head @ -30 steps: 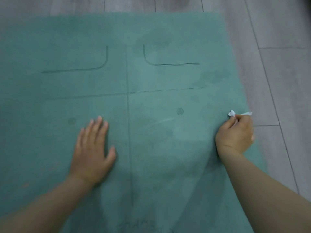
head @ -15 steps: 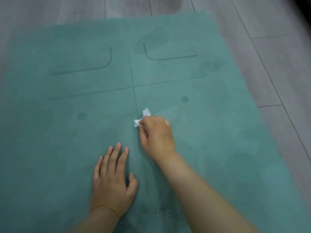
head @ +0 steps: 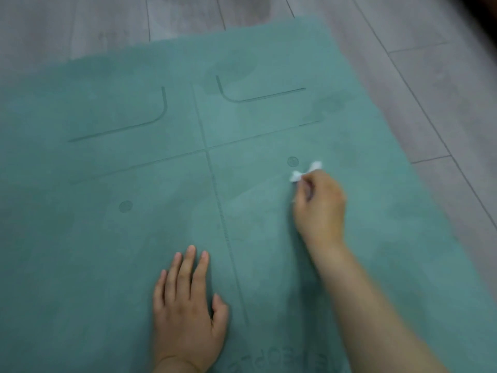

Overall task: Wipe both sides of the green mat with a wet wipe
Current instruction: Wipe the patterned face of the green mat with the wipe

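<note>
So the grey plank floor (head: 430,84) takes up the far strip and the right side, and the green mat (head: 94,251) is spread flat on it, filling most of the view. The mat's long axis runs near-to-far, skewed a little, so its far edge slants up toward the right. Its centre line (head: 215,189) follows that same axis, crossed by a fainter line, with two L-shaped corner marks on the far side and a round dot on each half.

Compared with half a second ago, the right hand (head: 320,208) has slid off the centre line out to the right half of the mat, well away from the left hand now instead of just above it. It's curled into a fist around the wet wipe (head: 305,172), a small white crumpled wad poking out past the knuckles and pressed on the mat just beside the right dot (head: 293,161).

The left hand (head: 188,310) hasn't really budged: flat on the mat near the close edge, just left of the centre line, fingers straight and pointing far, thumb out to the right.

Some embossed lettering (head: 271,363) shows at the near edge, too blurry to read.
</note>
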Available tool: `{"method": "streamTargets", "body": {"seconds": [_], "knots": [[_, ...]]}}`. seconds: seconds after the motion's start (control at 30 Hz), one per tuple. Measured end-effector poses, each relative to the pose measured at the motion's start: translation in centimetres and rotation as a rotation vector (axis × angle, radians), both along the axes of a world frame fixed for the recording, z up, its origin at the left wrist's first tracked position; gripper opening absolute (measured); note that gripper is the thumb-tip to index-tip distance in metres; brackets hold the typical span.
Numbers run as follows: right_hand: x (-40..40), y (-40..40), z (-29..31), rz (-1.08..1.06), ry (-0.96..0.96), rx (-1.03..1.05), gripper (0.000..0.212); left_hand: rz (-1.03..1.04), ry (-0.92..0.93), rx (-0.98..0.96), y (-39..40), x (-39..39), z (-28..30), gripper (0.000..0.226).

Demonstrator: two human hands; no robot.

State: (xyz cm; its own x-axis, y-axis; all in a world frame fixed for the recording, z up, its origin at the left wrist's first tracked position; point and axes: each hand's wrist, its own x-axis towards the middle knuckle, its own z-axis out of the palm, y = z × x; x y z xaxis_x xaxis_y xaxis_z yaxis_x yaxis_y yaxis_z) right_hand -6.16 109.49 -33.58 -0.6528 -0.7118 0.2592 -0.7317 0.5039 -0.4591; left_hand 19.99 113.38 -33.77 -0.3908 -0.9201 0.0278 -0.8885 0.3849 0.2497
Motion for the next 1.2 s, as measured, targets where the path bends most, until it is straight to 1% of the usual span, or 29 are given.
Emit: {"method": "streamTargets", "body": {"seconds": [0.07,0.1,0.13,0.17,0.2,0.23,0.27,0.33,0.37,0.43,0.47,0.5,0.57,0.6,0.63,0.7,0.73,0.77,0.8,0.83,0.87,0.9,0.93,0.97,1.0,1.03,1.07,1.1,1.2], "knots": [[7.8,0.2,1.3,0.545,0.021,0.109,0.012,0.000,-0.005,-0.004,0.0,0.1,-0.1,0.073],[9.6,0.8,1.8,0.817,0.050,0.181,0.014,-0.001,-0.005,-0.008,0.0,0.1,-0.2,0.072],[9.8,1.4,2.0,1.011,0.109,0.223,0.020,0.000,-0.002,-0.006,0.1,0.1,-0.2,0.072],[8.4,1.5,2.1,1.076,0.128,0.219,0.025,0.006,0.004,0.000,0.1,0.0,-0.2,0.072],[6.2,1.3,2.4,1.019,0.128,0.180,0.028,0.015,0.009,0.007,0.1,0.0,-0.2,0.072],[3.5,1.1,2.4,0.889,0.147,0.141,0.028,0.021,0.011,0.011,0.1,-0.1,-0.1,0.072],[0.4,1.0,2.2,0.704,0.191,0.135,0.024,0.024,0.008,0.015,0.1,-0.1,-0.1,0.072],[-6.4,1.5,2.1,0.239,0.275,0.236,0.010,0.024,0.002,0.020,0.1,-0.2,0.0,0.072],[-9.4,2.5,2.2,0.003,0.223,0.283,0.011,0.023,0.001,0.022,0.1,-0.2,0.0,0.072],[-12.0,4.1,2.1,-0.448,0.002,0.267,0.019,0.016,0.002,0.026,0.0,-0.1,0.0,0.072],[-11.1,4.0,1.8,-0.556,-0.069,0.247,0.022,0.012,0.001,0.024,0.0,-0.1,-0.1,0.071],[-9.0,3.4,1.3,-0.534,-0.059,0.244,0.023,0.011,-0.002,0.021,0.1,0.0,-0.1,0.071],[-2.3,1.4,0.6,-0.248,-0.024,0.133,0.020,0.011,-0.002,0.015,0.2,0.0,0.0,0.070],[2.0,0.8,0.7,-0.022,-0.054,0.106,0.018,0.011,-0.001,0.012,0.2,-0.1,0.0,0.070],[6.1,0.9,1.1,0.262,-0.052,0.137,0.019,0.010,-0.002,0.010,0.2,0.0,0.0,0.070],[11.0,2.8,1.7,0.823,0.053,0.244,0.018,0.003,-0.007,-0.001,0.2,0.0,-0.1,0.069],[10.5,3.6,1.6,1.010,0.126,0.252,0.017,0.002,-0.005,-0.007,0.2,0.0,-0.1,0.068],[8.6,3.7,1.7,1.057,0.169,0.204,0.018,0.001,0.001,-0.010,0.2,0.0,-0.2,0.068],[5.7,3.7,1.7,0.959,0.188,0.144,0.021,0.003,0.006,-0.012,0.2,0.0,-0.2,0.069],[2.2,3.6,1.4,0.748,0.214,0.116,0.021,0.006,0.007,-0.015,0.2,0.0,-0.3,0.069],[-1.8,3.6,1.1,0.477,0.248,0.130,0.021,0.008,0.005,-0.020,0.3,0.1,-0.3,0.069],[-6.1,4.2,0.9,0.179,0.231,0.195,0.021,0.007,0.003,-0.023,0.3,0.1,-0.4,0.069],[-9.9,5.6,0.9,-0.117,0.142,0.239,0.024,0.008,0.002,-0.023,0.4,0.1,-0.4,0.069],[-12.2,7.0,1.1,-0.372,0.028,0.224,0.029,0.012,0.001,-0.020,0.4,0.1,-0.4,0.069],[-12.8,7.9,1.1,-0.554,-0.086,0.195,0.032,0.018,-0.002,-0.015,0.4,0.1,-0.4,0.069],[-11.8,8.2,0.8,-0.625,-0.136,0.156,0.033,0.020,-0.005,-0.012,0.4,0.1,-0.5,0.068],[-9.6,8.0,0.2,-0.586,-0.113,0.127,0.033,0.019,-0.004,-0.013,0.4,0.2,-0.5,0.067],[-6.7,7.3,-0.5,-0.483,-0.074,0.093,0.031,0.017,-0.001,-0.019,0.4,0.2,-0.5,0.067],[2.9,6.5,-1.4,-0.004,0.035,0.023,0.018,0.006,0.024,-0.040,0.5,0.2,-0.8,0.065]]}}
